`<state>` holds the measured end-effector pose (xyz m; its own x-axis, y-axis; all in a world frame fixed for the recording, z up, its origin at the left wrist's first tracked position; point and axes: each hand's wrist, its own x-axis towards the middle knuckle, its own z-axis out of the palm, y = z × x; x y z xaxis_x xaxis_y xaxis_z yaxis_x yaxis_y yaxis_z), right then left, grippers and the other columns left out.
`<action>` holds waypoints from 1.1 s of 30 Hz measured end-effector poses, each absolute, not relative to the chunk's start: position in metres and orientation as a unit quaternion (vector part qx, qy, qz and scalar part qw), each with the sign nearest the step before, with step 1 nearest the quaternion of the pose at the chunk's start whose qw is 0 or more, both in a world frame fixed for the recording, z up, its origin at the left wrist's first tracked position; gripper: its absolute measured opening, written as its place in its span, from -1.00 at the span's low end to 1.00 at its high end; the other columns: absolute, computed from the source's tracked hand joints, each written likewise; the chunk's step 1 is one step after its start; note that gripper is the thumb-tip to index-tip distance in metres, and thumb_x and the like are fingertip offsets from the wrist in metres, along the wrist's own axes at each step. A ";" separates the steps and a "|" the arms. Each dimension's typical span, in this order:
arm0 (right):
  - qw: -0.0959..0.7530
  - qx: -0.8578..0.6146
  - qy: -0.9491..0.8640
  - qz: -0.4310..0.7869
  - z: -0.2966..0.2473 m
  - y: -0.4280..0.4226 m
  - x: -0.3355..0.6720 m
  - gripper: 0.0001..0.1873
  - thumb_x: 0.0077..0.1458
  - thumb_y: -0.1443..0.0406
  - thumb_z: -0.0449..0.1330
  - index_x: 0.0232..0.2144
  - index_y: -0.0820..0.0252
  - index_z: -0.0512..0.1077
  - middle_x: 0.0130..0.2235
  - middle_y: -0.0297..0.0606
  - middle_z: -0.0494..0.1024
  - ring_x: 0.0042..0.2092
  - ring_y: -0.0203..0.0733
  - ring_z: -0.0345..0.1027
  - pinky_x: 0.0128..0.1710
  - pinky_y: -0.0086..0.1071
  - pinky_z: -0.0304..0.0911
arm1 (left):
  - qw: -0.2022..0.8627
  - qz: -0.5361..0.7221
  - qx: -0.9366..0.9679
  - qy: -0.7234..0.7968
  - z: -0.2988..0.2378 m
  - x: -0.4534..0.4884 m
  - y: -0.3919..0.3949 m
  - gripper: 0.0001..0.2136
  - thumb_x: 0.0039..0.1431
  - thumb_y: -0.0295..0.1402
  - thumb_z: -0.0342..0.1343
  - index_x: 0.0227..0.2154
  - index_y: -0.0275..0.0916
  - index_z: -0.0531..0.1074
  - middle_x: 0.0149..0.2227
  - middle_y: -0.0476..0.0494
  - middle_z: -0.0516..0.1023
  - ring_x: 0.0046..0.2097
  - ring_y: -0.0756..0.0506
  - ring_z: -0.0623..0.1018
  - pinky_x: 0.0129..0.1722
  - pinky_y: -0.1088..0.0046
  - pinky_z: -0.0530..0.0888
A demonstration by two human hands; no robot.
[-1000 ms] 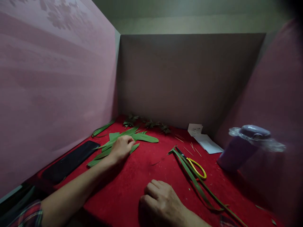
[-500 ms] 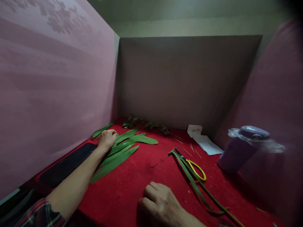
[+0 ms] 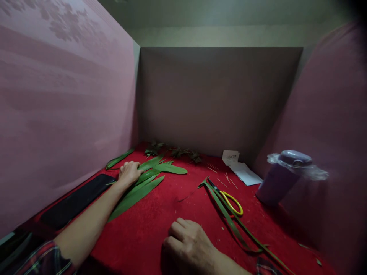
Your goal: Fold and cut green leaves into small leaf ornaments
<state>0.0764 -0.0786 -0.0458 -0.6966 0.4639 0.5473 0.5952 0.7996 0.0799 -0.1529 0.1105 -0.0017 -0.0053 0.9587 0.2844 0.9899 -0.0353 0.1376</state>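
The left hand [image 3: 130, 172] lies palm-down on a loose pile of green leaves [image 3: 142, 188], well to the left of the yellow-handled scissors [image 3: 231, 201]. Its fingers are curled over the top blades, but whether they pinch one cannot be told. The right hand [image 3: 186, 244] rests as a loose fist on the red worktop [image 3: 160, 214], in front of the scissors and a little left of them, with nothing visible in it. The two hands are well apart. The work in hand looks like a choice among the leaves. They overlap, so freeing one blade would call for fingertips at its edge to slide it off the rest. Long narrow leaf strips [image 3: 229, 223] lie under and alongside the scissors and run towards the near right. Thin wooden sticks [image 3: 226, 178] lie scattered just behind the scissors, and white paper [image 3: 243, 172] sits further back to the right. Dried leaves [image 3: 175, 152] line the back wall, behind and to the left. A dark flat phone [image 3: 77, 200] lies far left of the scissors, past the pile. The only container is a purple cup [image 3: 276, 183] to the right of the scissors. It is lidded and has clear film at the rim, so its contents are hidden.
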 end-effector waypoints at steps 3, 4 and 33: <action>0.259 -0.289 -0.913 -0.124 -0.044 -0.080 0.076 -0.87 0.06 0.36 0.07 -0.52 0.18 0.28 -0.49 -0.32 0.31 -0.49 -0.28 0.09 -0.55 -0.39 -0.08 | 0.046 -0.169 -0.692 -0.701 -0.002 -0.153 0.112 -0.64 -0.03 -0.21 0.07 -0.14 -0.19 0.44 -0.10 -0.23 0.47 -0.03 -0.24 0.38 -0.12 0.32 0.30; 0.259 -0.288 -0.914 -0.124 -0.044 -0.080 0.076 -0.87 0.05 0.36 0.07 -0.53 0.18 0.28 -0.49 -0.32 0.31 -0.49 -0.28 0.09 -0.55 -0.39 -0.08 | 0.039 -0.178 -0.688 -0.703 -0.002 -0.153 0.113 -0.64 -0.05 -0.23 0.08 -0.14 -0.18 0.43 -0.10 -0.22 0.48 -0.03 -0.23 0.39 -0.12 0.33 0.31; 0.280 -0.288 -0.909 -0.113 -0.043 -0.079 0.075 -0.88 0.04 0.37 0.07 -0.52 0.19 0.32 -0.51 -0.31 0.32 -0.51 -0.29 0.08 -0.55 -0.39 -0.08 | 0.130 -0.504 -0.598 -0.609 0.021 -0.163 0.103 -0.78 0.11 -0.30 -0.10 -0.31 -0.21 0.43 -0.34 -0.13 0.50 -0.25 -0.10 0.45 -0.26 0.45 0.30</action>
